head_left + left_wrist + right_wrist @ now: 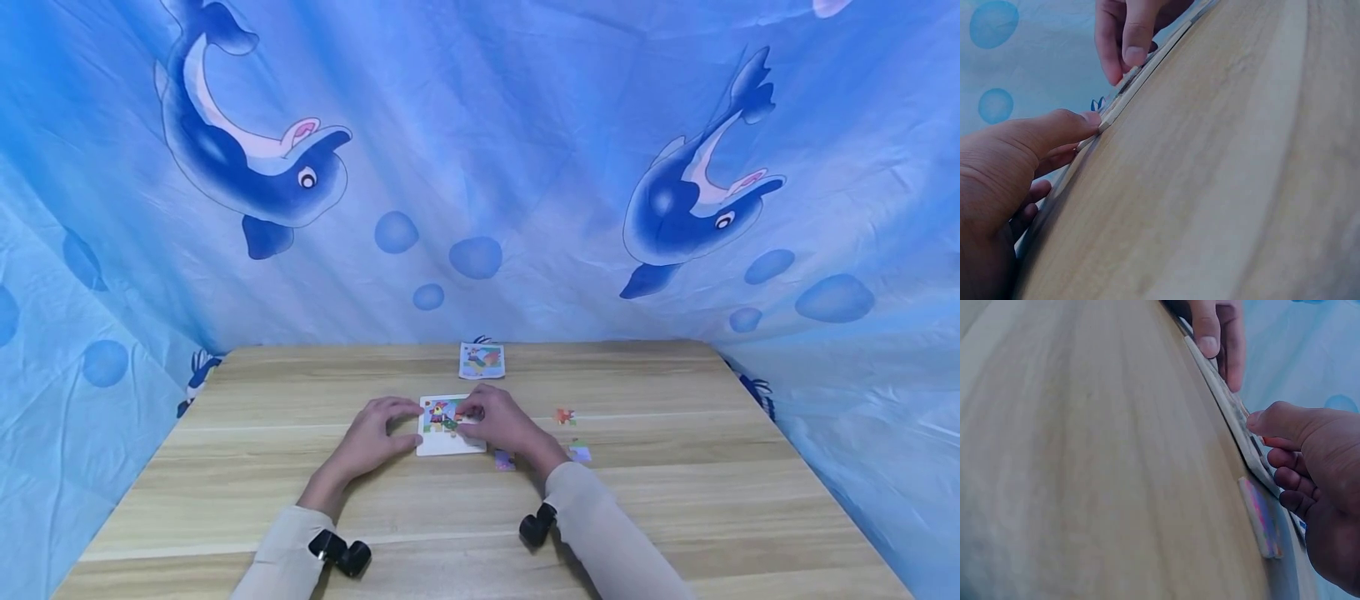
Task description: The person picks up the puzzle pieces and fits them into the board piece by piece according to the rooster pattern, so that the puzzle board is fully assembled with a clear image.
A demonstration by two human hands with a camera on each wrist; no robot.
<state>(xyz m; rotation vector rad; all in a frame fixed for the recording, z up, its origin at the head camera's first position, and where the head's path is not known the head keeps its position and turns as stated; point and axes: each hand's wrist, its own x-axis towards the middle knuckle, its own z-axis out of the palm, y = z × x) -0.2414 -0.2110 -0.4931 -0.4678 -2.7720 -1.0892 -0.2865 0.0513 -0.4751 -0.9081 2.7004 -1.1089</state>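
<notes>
A white puzzle board lies flat on the table, partly filled with pieces showing a colourful bird-like picture. My left hand holds the board's left edge, thumb near the lower corner and fingers higher up. In the left wrist view the left thumb rests on the board's rim. Over the right part of the board, my right hand pinches a puzzle piece between thumb and forefinger, low at the filled pieces. Most of that piece is hidden by the fingers; a bit of orange shows under the right thumb.
Right of the board lie an orange piece and a green-and-purple piece. A purple piece sits by the board's lower right corner, under the right wrist. Behind the board is a picture card, near the blue dolphin curtain.
</notes>
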